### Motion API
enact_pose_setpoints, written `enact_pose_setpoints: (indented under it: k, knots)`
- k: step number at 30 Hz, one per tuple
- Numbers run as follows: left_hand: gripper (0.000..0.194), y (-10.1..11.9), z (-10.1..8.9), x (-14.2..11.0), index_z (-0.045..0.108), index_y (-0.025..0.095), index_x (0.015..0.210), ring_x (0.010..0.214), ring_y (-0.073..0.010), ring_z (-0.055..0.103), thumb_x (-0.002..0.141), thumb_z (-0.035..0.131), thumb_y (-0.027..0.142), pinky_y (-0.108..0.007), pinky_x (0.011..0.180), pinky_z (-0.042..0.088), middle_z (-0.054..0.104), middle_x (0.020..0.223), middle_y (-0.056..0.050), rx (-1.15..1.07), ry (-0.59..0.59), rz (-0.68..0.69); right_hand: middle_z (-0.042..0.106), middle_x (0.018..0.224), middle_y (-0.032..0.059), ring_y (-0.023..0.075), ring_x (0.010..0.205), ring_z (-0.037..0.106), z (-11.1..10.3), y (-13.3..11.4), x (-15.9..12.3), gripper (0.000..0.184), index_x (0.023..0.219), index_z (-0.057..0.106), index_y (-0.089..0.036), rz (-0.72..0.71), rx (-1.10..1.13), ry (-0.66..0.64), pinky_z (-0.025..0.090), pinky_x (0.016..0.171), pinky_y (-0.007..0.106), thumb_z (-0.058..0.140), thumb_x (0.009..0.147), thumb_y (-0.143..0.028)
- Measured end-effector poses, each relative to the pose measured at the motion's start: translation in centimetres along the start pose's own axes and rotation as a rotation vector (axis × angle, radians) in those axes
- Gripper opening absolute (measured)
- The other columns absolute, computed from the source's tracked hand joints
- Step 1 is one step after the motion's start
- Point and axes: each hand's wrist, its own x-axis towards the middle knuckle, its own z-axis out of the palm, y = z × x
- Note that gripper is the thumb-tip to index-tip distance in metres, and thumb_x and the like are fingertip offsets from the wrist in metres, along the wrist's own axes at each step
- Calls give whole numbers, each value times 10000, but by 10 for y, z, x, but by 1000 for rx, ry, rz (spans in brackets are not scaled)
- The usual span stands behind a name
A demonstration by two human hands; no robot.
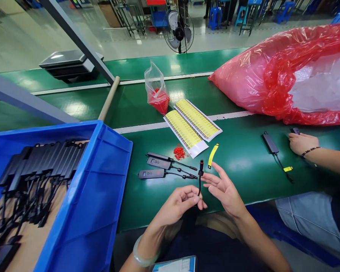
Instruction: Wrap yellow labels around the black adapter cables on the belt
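Observation:
My left hand (183,204) pinches a thin black cable (200,185), whose end with a red-ringed connector (201,166) points up. My right hand (225,189) is beside it with its fingers spread. A curved yellow label (213,155) meets the tip of its index finger; whether it sticks there or lies on the table I cannot tell. Left of the cable, several dark grey devices with cable tails (152,173) lie on the green table. Small red rings (180,152) are heaped behind them, near sheets of yellow labels (187,130).
A blue crate (113,181) with several black cabled devices (45,162) stands at left. Behind are a clear bag of red rings (158,96) and a large red plastic bag (243,79). At right, a co-worker's hand (302,144) holds a dark device, near a labelled device (270,142).

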Motion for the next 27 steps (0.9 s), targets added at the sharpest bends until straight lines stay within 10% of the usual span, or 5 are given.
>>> enact_pose_setpoints:
  k: [8,14,27]
  knots:
    - [247,-7,17,-6,663,136,883,770,-180,668,864,661,382,-293,775,485,725,773,-80,-29,-22,-48,742,932,28,166,795,711,13,-9,1,664,1360,367,-253,7,58,146,545,784,317,735,806,-262]
    - [246,-4,24,-2,701,131,879,578,-129,619,807,722,365,-248,608,487,711,691,-46,-45,262,53,730,881,4,173,875,691,21,-10,0,722,1398,323,-254,-85,63,260,532,863,331,732,803,-262]
    - [205,-15,28,-11,701,137,904,567,-116,616,827,708,328,-239,605,489,718,712,-41,-119,322,55,669,1107,55,199,1072,620,3,-22,5,577,1383,375,-276,-227,-110,364,497,925,352,641,880,-371]
